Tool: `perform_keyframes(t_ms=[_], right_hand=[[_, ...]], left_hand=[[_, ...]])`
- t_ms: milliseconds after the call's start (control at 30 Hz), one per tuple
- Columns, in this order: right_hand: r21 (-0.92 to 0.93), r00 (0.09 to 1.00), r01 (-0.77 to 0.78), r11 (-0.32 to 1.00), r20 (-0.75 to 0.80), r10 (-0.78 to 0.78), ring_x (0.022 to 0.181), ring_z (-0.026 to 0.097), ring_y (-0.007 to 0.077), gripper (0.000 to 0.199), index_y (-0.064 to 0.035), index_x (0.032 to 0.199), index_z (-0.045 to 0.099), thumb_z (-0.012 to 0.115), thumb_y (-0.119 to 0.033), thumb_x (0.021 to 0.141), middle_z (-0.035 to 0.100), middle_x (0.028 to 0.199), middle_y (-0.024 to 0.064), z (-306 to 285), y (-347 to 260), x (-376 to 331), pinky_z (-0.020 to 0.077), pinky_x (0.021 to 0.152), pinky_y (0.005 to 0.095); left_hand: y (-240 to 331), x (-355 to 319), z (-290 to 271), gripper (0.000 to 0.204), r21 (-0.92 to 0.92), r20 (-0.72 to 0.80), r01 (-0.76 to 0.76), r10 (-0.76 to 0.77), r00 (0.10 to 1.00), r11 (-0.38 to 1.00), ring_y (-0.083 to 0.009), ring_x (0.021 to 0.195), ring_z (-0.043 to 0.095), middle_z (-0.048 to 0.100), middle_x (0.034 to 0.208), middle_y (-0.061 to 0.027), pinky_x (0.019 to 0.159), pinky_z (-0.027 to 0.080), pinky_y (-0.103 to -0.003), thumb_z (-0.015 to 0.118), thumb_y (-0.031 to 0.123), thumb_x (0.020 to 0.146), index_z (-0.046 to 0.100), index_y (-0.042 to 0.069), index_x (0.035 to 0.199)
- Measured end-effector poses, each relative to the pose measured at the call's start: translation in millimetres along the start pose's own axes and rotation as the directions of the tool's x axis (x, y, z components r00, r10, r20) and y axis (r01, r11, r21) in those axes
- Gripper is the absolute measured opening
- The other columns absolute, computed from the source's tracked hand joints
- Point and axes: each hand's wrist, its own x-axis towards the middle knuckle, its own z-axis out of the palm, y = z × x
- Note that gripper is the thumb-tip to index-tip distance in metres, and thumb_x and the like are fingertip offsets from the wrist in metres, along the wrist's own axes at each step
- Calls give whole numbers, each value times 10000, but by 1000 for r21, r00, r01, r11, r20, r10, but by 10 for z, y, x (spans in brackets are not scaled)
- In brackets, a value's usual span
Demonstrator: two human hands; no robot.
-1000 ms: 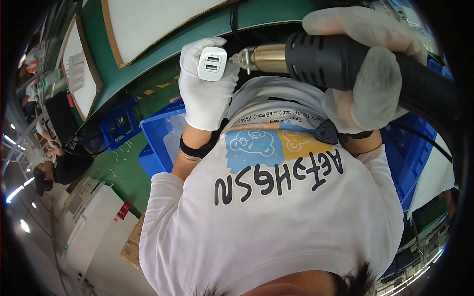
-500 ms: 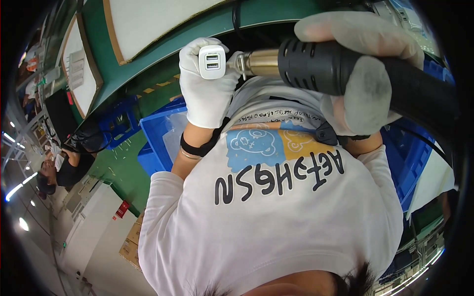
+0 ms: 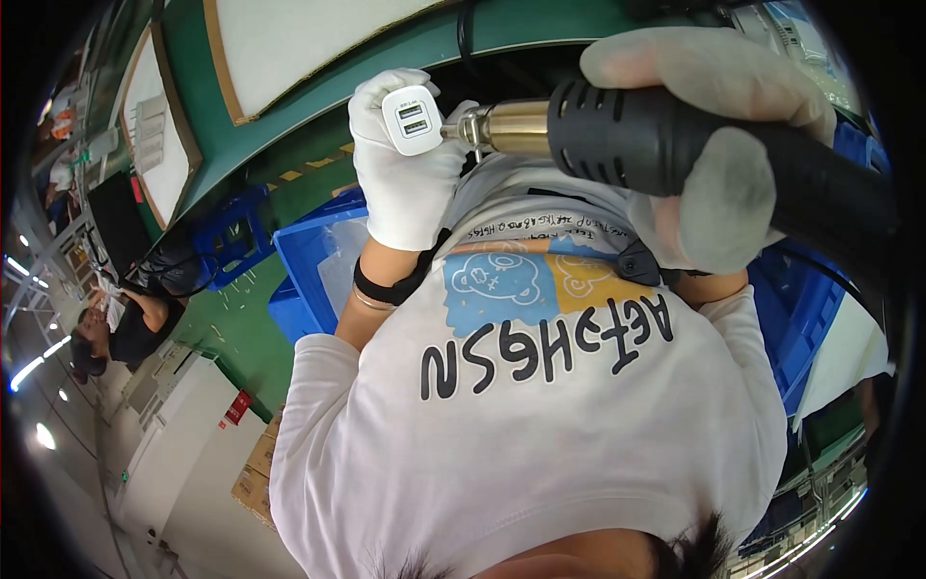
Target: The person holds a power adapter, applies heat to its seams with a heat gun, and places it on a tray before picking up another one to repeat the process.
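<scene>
In my white-gloved left hand [image 3: 405, 198] is a small white charger [image 3: 413, 141] with two USB ports on its end face, tilted slightly. The fingers are curled around its far side. My right hand [image 3: 728, 198], in a pale, thin-looking glove, grips a black hot-air gun [image 3: 617, 140] with a slotted collar. Its brass-coloured metal nozzle [image 3: 516, 127] points left, with the narrow tip right beside the charger's edge. Whether the tip touches the charger I cannot tell.
A green bench [image 3: 280, 121] with a white brown-edged board [image 3: 280, 39] lies beyond my hands. Blue bins [image 3: 318, 280] stand at my left and right. A blue stool [image 3: 234, 236] is on the green floor, and a seated person [image 3: 145, 314] is at far left.
The charger has tilted a little in my left hand and shifted slightly left. My right hand with the hot-air gun has moved slightly right.
</scene>
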Motion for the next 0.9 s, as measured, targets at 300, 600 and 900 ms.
perform_keyframes(t_ms=[300,600,900], right_hand=[[63,973,-112,992,208,96,803,627,241,338,44,907,560,645,-263,794,633,892,192,-150,-45,171,512,710,289],[44,573,-752,658,539,618,964,576,280,220,24,942,579,603,-163,829,600,996,211,-491,-179,460,462,842,344],[-16,417,-848,531,597,685,993,564,286,193,19,954,586,591,-135,836,593,1018,212,-386,-280,623,450,867,356]], left_hand=[[-9,-6,-6,586,-2,0,-35,35,999,999,-138,841,492,494,976,-61,767,429,-227,705,-120,580,399,63,1045],[9,-35,47,582,37,-36,-22,23,999,999,-136,829,494,497,974,-57,752,434,-230,696,-125,576,403,68,1041],[140,-60,94,566,97,-19,-25,27,999,995,-118,823,498,508,986,-45,755,436,-220,695,-114,580,415,67,1037]])
